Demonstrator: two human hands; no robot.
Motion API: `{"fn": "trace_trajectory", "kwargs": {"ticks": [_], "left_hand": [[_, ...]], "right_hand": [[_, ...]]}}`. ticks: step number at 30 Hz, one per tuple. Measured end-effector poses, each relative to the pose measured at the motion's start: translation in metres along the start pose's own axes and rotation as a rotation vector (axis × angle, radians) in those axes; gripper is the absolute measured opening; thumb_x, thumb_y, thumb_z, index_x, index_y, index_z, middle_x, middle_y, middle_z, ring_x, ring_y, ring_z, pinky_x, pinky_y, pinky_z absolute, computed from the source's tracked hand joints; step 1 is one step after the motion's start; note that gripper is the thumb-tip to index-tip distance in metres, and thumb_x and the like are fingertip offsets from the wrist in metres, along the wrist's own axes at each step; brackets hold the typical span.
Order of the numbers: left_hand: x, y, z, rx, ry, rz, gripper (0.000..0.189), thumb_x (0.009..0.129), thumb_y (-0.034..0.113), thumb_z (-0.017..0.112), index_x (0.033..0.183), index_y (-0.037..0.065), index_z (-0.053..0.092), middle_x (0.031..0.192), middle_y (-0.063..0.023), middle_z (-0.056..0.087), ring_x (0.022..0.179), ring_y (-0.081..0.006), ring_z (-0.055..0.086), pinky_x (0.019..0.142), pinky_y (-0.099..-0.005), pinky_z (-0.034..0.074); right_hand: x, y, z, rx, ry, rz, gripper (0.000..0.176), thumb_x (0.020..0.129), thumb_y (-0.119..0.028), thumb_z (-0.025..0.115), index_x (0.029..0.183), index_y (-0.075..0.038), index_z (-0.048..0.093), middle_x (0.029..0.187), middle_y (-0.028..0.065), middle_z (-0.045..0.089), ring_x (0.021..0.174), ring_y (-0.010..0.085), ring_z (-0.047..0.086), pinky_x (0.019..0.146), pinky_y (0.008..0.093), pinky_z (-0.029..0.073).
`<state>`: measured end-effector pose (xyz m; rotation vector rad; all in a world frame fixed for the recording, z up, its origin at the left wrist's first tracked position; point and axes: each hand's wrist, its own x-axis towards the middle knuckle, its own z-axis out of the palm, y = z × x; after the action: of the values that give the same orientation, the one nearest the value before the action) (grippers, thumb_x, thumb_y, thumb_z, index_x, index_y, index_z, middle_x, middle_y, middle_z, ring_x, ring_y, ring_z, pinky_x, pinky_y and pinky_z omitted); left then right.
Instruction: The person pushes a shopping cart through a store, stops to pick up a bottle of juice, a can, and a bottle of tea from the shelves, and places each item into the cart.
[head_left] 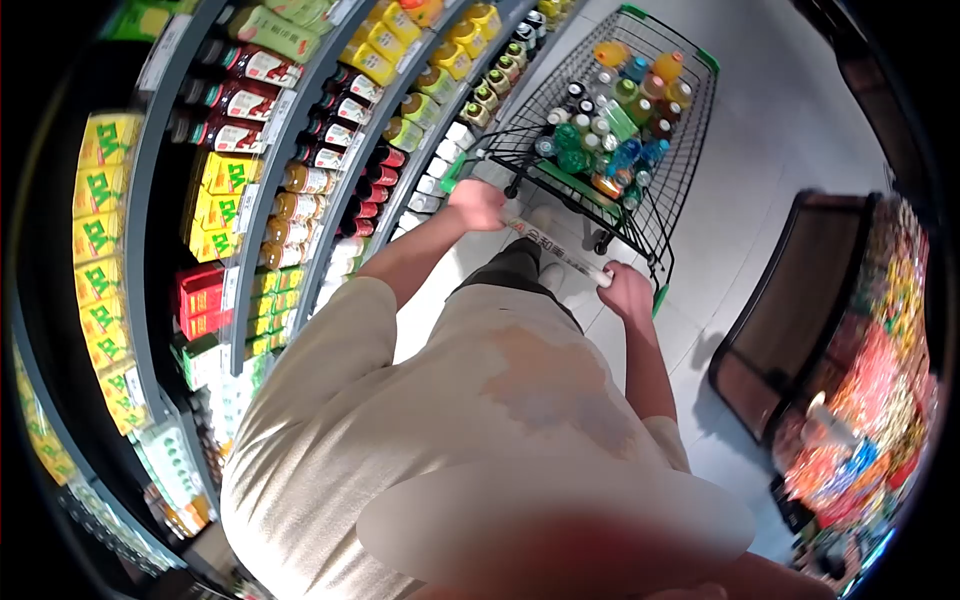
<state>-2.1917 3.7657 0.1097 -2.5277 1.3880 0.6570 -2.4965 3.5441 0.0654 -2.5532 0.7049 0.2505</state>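
Note:
A wire shopping cart (690,150) with green corners stands in front of me, and its white printed handle bar (550,247) runs between my hands. My left hand (478,205) is closed around the bar's left end, close to the shelves. On the right end, my right hand (628,291) has its fingers wrapped round the same bar. Inside the basket lie several drink bottles (625,92) with orange, green, blue and dark contents, heaped together.
Shelves (270,165) packed with bottles and yellow boxes (100,215) line my left side, close to the cart. On the right stands a dark-framed display bin (790,300) beside a heap of colourful packets (870,400). Pale floor tiles (760,130) lie between.

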Motion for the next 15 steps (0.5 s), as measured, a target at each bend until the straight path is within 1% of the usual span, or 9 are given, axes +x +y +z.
{"fn": "trace_trajectory", "kwargs": {"ticks": [1,3,4,7,8,10,11,15], "left_hand": [[-0.004,0.003,0.001,0.047,-0.052,0.004,0.037,0.074,0.048,0.069,0.094,0.017,0.078,0.098,-0.0104,0.076,0.097,-0.0331,0.073,0.08,-0.0451,0.059],[-0.008,0.007,0.003,0.138,-0.15,0.005,0.041,0.076,0.049,0.068,0.1,0.018,0.08,0.103,-0.0091,0.077,0.101,-0.0319,0.073,0.083,-0.0438,0.059],[-0.018,-0.002,0.013,0.158,-0.214,0.001,0.048,0.076,0.052,0.072,0.107,0.016,0.081,0.106,-0.0085,0.078,0.102,-0.0302,0.074,0.085,-0.0427,0.059],[-0.016,0.003,0.009,0.17,-0.381,0.003,0.052,0.074,0.055,0.078,0.106,0.014,0.081,0.105,-0.0095,0.079,0.1,-0.0296,0.075,0.085,-0.0428,0.059],[-0.006,-0.005,0.023,0.16,-0.441,0.064,0.055,0.071,0.056,0.082,0.104,0.011,0.081,0.105,-0.011,0.079,0.098,-0.0303,0.075,0.086,-0.0432,0.058],[-0.012,-0.007,0.032,0.145,-0.461,0.077,0.056,0.071,0.056,0.082,0.103,0.01,0.081,0.103,-0.0116,0.079,0.096,-0.031,0.075,0.086,-0.0436,0.058],[-0.028,-0.02,0.047,0.135,-0.462,0.111,0.056,0.071,0.056,0.082,0.102,0.01,0.081,0.102,-0.012,0.079,0.096,-0.0314,0.075,0.086,-0.0438,0.058],[-0.047,-0.025,0.066,0.076,-0.376,0.126,0.054,0.069,0.053,0.082,0.103,0.011,0.081,0.102,-0.0136,0.079,0.092,-0.0328,0.076,0.082,-0.0449,0.059]], "right_hand": [[-0.006,-0.001,0.002,-0.002,-0.004,0.004,0.028,0.078,-0.022,0.069,0.104,-0.016,0.073,0.099,0.0147,0.075,0.093,0.0373,0.071,0.081,0.0479,0.057],[-0.016,0.004,0.016,0.006,0.05,-0.042,0.028,0.077,-0.022,0.069,0.104,-0.016,0.074,0.099,0.014,0.075,0.092,0.0368,0.072,0.08,0.0473,0.058],[-0.034,-0.014,0.023,-0.009,0.028,0.005,0.03,0.077,-0.023,0.069,0.105,-0.016,0.074,0.099,0.0135,0.076,0.092,0.0362,0.072,0.08,0.0469,0.058],[-0.043,-0.015,0.027,-0.011,-0.039,0.032,0.033,0.075,-0.024,0.07,0.106,-0.016,0.074,0.099,0.0124,0.076,0.092,0.0348,0.073,0.082,0.0461,0.059],[-0.047,-0.016,0.028,-0.017,-0.054,0.039,0.033,0.075,-0.025,0.07,0.107,-0.016,0.074,0.099,0.0121,0.076,0.092,0.0344,0.073,0.082,0.0458,0.059],[-0.055,-0.019,0.03,-0.017,-0.083,0.039,0.036,0.076,-0.026,0.07,0.111,-0.015,0.074,0.106,0.0128,0.076,0.098,0.0348,0.072,0.086,0.046,0.059],[-0.075,-0.04,0.041,-0.031,-0.091,0.063,0.038,0.077,-0.027,0.07,0.113,-0.015,0.073,0.109,0.0131,0.075,0.101,0.035,0.072,0.088,0.0461,0.059],[-0.091,-0.052,0.053,-0.06,-0.09,0.087,0.041,0.076,-0.027,0.07,0.116,-0.019,0.072,0.111,0.0128,0.075,0.101,0.0349,0.072,0.089,0.0462,0.059]]}}
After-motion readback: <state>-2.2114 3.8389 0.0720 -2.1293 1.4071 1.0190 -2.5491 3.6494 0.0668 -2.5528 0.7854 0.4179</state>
